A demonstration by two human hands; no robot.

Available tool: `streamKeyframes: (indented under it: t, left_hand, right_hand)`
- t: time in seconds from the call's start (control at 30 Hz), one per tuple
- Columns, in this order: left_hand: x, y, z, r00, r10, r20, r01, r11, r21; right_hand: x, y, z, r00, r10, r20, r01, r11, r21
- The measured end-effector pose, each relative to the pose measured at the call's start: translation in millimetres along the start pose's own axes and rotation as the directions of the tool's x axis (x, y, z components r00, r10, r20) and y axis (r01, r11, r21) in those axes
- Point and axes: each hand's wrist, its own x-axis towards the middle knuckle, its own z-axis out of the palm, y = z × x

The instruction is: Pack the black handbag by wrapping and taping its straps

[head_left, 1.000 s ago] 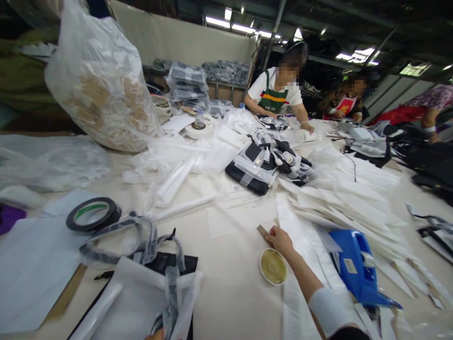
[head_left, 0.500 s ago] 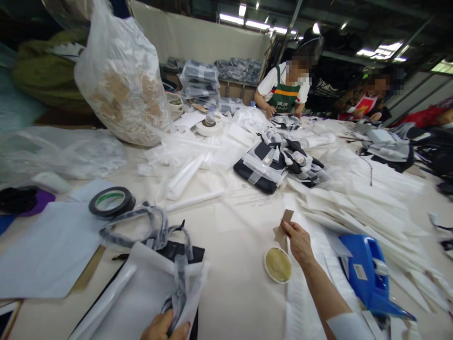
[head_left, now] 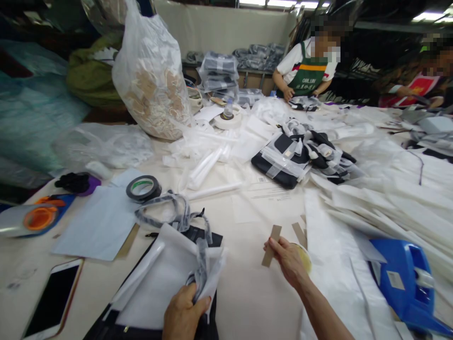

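My left hand [head_left: 184, 309] is closed around a plastic-wrapped strap [head_left: 201, 262], over a black bag [head_left: 212, 241] covered with white wrapping sheet [head_left: 152, 283]. The strap's wrapped loop [head_left: 182, 212] lies beyond the bag's far edge. Between the fingertips of my right hand [head_left: 288, 259] is a small grey-brown cardboard strip [head_left: 272, 245], held above the table. Partly hidden behind that hand sits a round tub of yellowish paste [head_left: 303, 259]. More cardboard strips [head_left: 299, 233] lie just past the tub.
On the left are a phone [head_left: 53, 297], black tape roll [head_left: 143, 188], blue-grey sheet [head_left: 95, 222] and orange-handled tape dispenser [head_left: 38, 217]. A blue dispenser [head_left: 403, 278] and white sheets [head_left: 382, 208] lie right. Wrapped black bags [head_left: 283, 160] are ahead; a co-worker [head_left: 307, 71] stands beyond.
My right hand has drawn the cardboard strip left, away from the other strips by the tub. My left hand keeps its hold on the strap. The view has turned left and down.
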Motion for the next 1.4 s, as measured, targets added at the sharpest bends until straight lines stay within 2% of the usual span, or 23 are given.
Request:
streamKeyframes:
  t: [0.07, 0.13, 0.2, 0.3, 0.37, 0.47, 0.57, 0.67, 0.7, 0.77, 0.87, 0.93, 1.03, 1.1, 1.17, 1.27, 1.33, 1.4]
  left_hand:
    - [-1.0, 4.3, -1.0, 1.0, -0.016, 0.01, 0.016, 1.0, 0.021]
    - [-1.2, 7.7, -1.6, 0.999, -0.037, 0.019, 0.036, 0.998, 0.058]
    - [-1.1, 9.3, -1.8, 0.998, -0.05, 0.026, 0.048, 0.997, 0.066]
    - [-1.2, 8.3, -1.9, 0.999, -0.037, 0.025, 0.036, 0.999, 0.013]
    - [-1.3, 6.7, -1.7, 0.999, -0.03, 0.018, 0.03, 0.999, -0.015]
    - [-0.9, 4.8, -1.3, 0.999, -0.037, 0.014, 0.038, 0.999, -0.017]
    - [-0.5, 4.0, -1.1, 0.999, -0.04, 0.021, 0.04, 0.999, -0.019]
    - [-0.2, 2.6, -0.9, 0.999, -0.038, 0.026, 0.039, 0.999, -0.033]
    - [0.1, 1.8, -0.7, 0.999, -0.04, 0.028, 0.041, 0.999, -0.036]
    - [1.1, -0.5, -0.3, 0.999, -0.043, 0.034, 0.044, 0.998, -0.039]
    - [3.3, -4.5, 0.8, 0.998, -0.041, 0.039, 0.043, 0.998, -0.038]
    - [4.6, -6.6, 1.4, 0.998, -0.034, 0.048, 0.036, 0.998, -0.042]
    - [5.1, -7.7, 1.8, 0.998, -0.027, 0.062, 0.03, 0.998, -0.048]
    - [4.7, -7.0, 1.7, 0.997, -0.03, 0.065, 0.033, 0.998, -0.047]
    - [3.8, -5.2, 1.3, 0.998, -0.036, 0.057, 0.038, 0.998, -0.045]
    - [2.8, -1.6, 0.6, 0.998, -0.044, 0.034, 0.045, 0.998, -0.038]
    - [2.6, 0.4, 0.2, 0.998, -0.048, 0.029, 0.049, 0.998, -0.039]
    - [2.6, 1.4, 0.0, 0.998, -0.048, 0.027, 0.049, 0.998, -0.045]
  right_hand:
    - [-22.5, 2.9, 19.1, 0.967, 0.101, 0.233, -0.147, 0.971, 0.191]
    - [-44.6, 8.3, 37.2, 0.888, 0.176, 0.426, -0.316, 0.906, 0.283]
    - [-62.6, 13.9, 52.3, 0.84, 0.231, 0.492, -0.395, 0.881, 0.262]
    - [-79.2, 17.8, 67.1, 0.835, 0.258, 0.486, -0.426, 0.862, 0.275]
    - [-84.5, 16.8, 72.3, 0.858, 0.23, 0.46, -0.391, 0.872, 0.295]
    - [-86.4, 14.4, 74.5, 0.92, 0.136, 0.367, -0.241, 0.936, 0.256]
    - [-81.0, 17.7, 70.4, 0.965, 0.071, 0.252, -0.102, 0.989, 0.11]
    - [-70.7, 28.2, 60.7, 0.971, 0.08, 0.224, -0.049, 0.989, -0.143]
    - [-67.5, 32.2, 56.5, 0.972, 0.089, 0.216, -0.029, 0.963, -0.267]
    - [-62.7, 38.9, 47.1, 0.985, 0.056, 0.162, 0.04, 0.845, -0.534]
    - [-58.1, 42.6, 29.2, 0.986, -0.158, 0.05, 0.136, 0.597, -0.791]
    - [-54.0, 42.0, 13.7, 0.961, -0.267, -0.072, 0.07, 0.488, -0.87]
    - [-45.5, 41.9, -12.1, 0.907, -0.314, -0.281, -0.154, 0.375, -0.914]
    - [-40.8, 43.8, -27.1, 0.895, -0.327, -0.303, -0.189, 0.335, -0.923]
    - [-39.1, 46.6, -37.1, 0.878, -0.364, -0.312, -0.171, 0.371, -0.913]
    - [-43.0, 50.5, -38.5, 0.855, -0.409, -0.319, -0.057, 0.537, -0.842]
    - [-48.0, 52.6, -29.2, 0.895, -0.366, -0.255, 0.035, 0.628, -0.777]
    - [-52.6, 53.8, -14.2, 0.948, -0.27, -0.17, 0.055, 0.665, -0.745]
